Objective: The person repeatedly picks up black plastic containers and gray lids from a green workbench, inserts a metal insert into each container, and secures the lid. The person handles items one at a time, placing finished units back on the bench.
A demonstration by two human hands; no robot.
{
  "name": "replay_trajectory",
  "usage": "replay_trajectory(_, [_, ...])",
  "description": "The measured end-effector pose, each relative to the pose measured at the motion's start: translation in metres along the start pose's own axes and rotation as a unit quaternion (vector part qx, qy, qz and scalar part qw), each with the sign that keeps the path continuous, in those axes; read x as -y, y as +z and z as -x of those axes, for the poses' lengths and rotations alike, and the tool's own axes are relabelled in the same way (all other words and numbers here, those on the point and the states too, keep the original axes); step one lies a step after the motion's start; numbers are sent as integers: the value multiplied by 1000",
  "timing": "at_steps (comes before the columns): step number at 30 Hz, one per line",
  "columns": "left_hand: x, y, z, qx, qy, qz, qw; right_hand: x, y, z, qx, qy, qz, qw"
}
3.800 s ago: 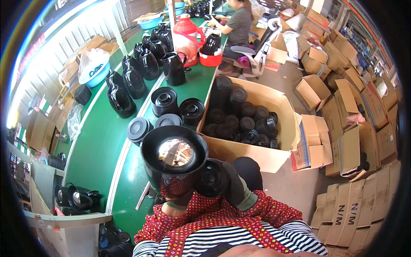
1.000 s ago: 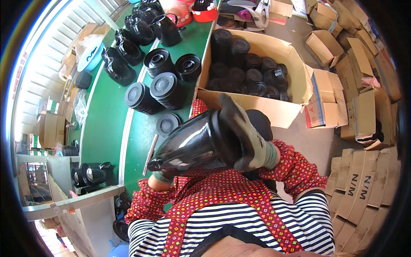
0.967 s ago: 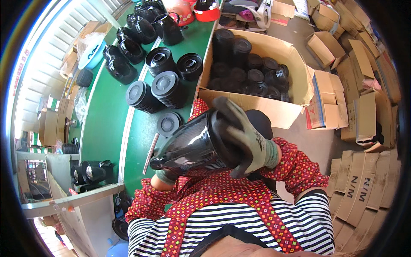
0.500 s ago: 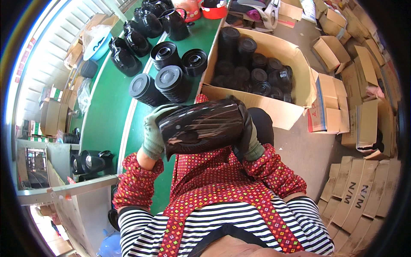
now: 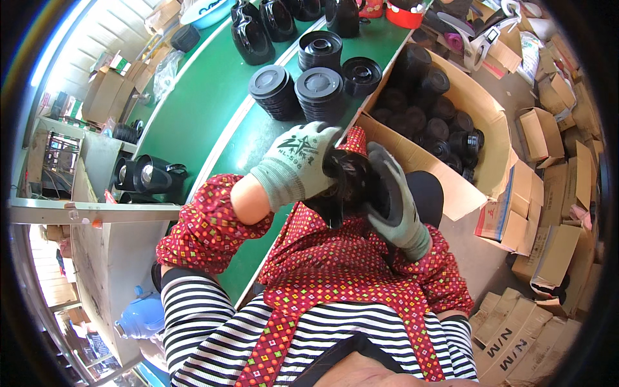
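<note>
Over my lap I hold a glossy black jug between both gloved hands, its end turned up toward me. My left hand comes over it from the left, fingers curled onto its upper edge and hidden in part. Against its right side lies my right hand, the dark palm and fingers pressed along the wall. Much of the jug's body is covered by the hands. Just beyond, on the green table, stand stacks of round black lids and a single ring-shaped black part.
Several finished-looking black jugs stand farther back on the table. To the right, an open carton holds many black cylindrical parts. More black jugs lie at the left edge. Cardboard boxes and flattened cartons crowd the right side.
The jug has turned from lying sideways across my hands to end-on toward me. My left hand has moved onto its upper edge. The whole view has shifted, too.
</note>
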State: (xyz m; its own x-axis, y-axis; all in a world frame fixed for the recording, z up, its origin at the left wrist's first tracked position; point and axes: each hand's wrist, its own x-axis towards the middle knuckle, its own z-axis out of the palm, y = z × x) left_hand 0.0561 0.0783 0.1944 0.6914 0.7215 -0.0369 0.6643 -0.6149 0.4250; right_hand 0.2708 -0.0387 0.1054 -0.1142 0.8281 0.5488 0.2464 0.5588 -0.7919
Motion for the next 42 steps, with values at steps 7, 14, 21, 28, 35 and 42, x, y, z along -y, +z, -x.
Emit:
replay_trajectory(7, [18, -27, 26, -12, 202, 249, 947, 17, -31, 2, 89, 135, -47, 986])
replay_trajectory(14, [11, -4, 33, -16, 233, 68, 970, 26, -40, 1, 80, 145, -25, 986])
replay_trajectory(21, [12, 10, 14, -65, 311, 44, 947, 34, -47, -4, 130, 12, 97, 987])
replay_trajectory(28, [-4, 19, 3, -36, 331, 48, 942, 69, -47, -19, 191, 36, 307, 932])
replay_trajectory(35, [-7, 18, -10, 16, 375, 33, 926, 74, -46, -21, 214, 51, 326, 920])
replay_trajectory(42, [-1, 43, -3, -80, 357, 88, 926, 55, -59, -13, 175, 21, 267, 947])
